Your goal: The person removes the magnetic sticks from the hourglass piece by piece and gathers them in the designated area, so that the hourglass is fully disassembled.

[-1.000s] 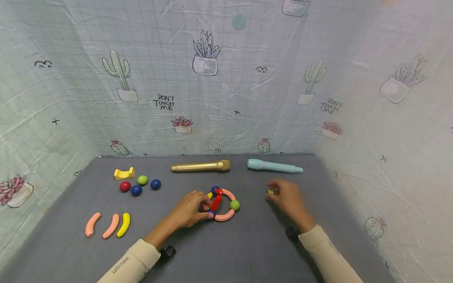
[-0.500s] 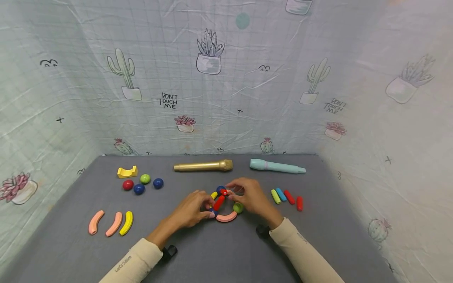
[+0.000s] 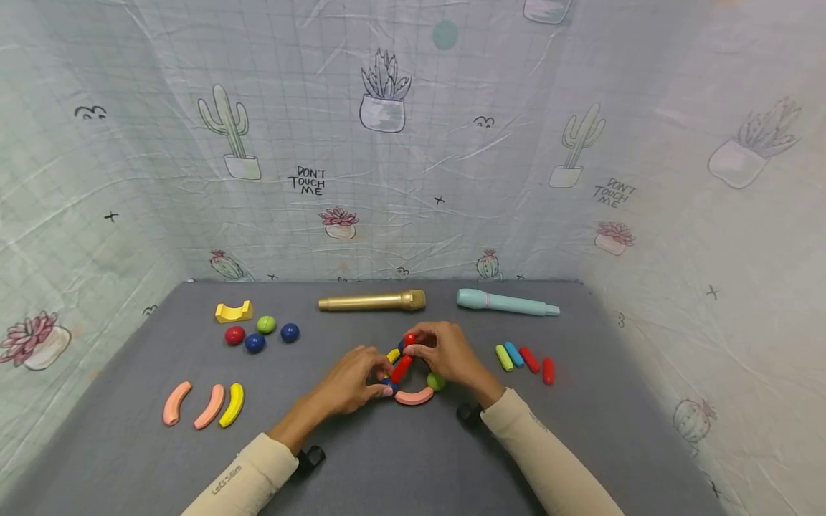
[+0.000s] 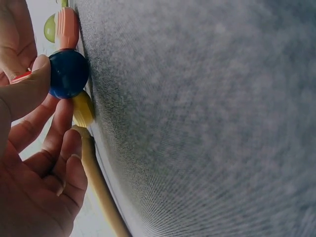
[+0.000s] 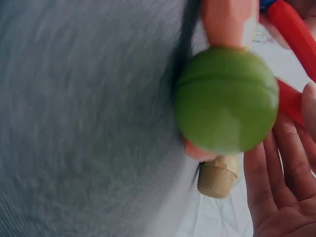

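Observation:
A ring of curved pieces and balls lies mid-table in the head view. It includes a pink curved stick (image 3: 414, 396), a green ball (image 5: 227, 98), a yellow curved stick (image 4: 83, 109) and blue balls. My left hand (image 3: 353, 376) holds the near blue ball (image 4: 69, 74) between thumb and fingers. From that ball a red stick (image 3: 401, 369) slants up over the ring. My right hand (image 3: 445, 352) pinches another red stick (image 3: 409, 339) by the far blue ball. The right hand partly covers that ball and the ring's far right side.
A gold microphone-shaped object (image 3: 372, 301) and a pale teal one (image 3: 508, 302) lie behind. Short coloured sticks (image 3: 529, 360) lie right. On the left are loose balls (image 3: 254, 342), a yellow cradle-shaped block (image 3: 234, 312) and several curved sticks (image 3: 209, 407). A patterned cloth (image 3: 387, 179) encloses the back.
My right hand has let go of a yellow-green stick on the right and come left to the ring, where it now pinches a red stick and has turned it. The left hand keeps its hold.

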A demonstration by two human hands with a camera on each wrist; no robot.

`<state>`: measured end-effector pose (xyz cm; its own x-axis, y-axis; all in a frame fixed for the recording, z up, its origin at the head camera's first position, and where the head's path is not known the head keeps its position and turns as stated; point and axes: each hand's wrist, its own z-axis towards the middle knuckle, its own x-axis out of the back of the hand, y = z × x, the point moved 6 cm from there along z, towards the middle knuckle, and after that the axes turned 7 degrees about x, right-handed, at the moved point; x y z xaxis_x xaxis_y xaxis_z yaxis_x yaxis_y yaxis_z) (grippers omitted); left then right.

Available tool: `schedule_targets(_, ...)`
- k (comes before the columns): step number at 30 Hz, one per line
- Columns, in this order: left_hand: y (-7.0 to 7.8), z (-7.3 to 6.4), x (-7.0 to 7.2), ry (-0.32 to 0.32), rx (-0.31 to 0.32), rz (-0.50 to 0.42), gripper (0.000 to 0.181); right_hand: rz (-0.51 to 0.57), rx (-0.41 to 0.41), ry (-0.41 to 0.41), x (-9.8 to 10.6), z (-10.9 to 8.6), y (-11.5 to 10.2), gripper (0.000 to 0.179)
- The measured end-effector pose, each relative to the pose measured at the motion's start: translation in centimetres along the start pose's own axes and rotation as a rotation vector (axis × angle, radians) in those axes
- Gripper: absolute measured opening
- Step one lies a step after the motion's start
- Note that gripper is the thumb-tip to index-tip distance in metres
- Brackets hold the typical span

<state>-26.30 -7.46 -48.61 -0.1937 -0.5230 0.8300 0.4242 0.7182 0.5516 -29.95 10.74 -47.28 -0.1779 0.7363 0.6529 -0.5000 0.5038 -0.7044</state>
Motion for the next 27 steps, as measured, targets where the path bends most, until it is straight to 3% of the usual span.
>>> schedule_targets(6,-0.1,0.1,0.0,-0.011,0.006,-0.005,0.020,0.024,-0.050,0.028,0.7,-0.6,0.8,0.025)
schedule_targets(11,-0.2,0.1,0.0,-0.016,0.018,-0.010,0.020,-0.018,-0.114,0.102,3.0,-1.8,2.1,0.030)
schedule_targets(18,-0.2,0.1,0.1,-0.020,0.017,-0.013,0.020,-0.172,-0.216,0.154,7.3,-4.1,4.2,0.028)
schedule_targets(27,-0.1,0.1,0.4,-0.022,0.012,-0.010,0.020,-0.421,-0.258,0.073,9.7,-5.9,5.8,0.025)
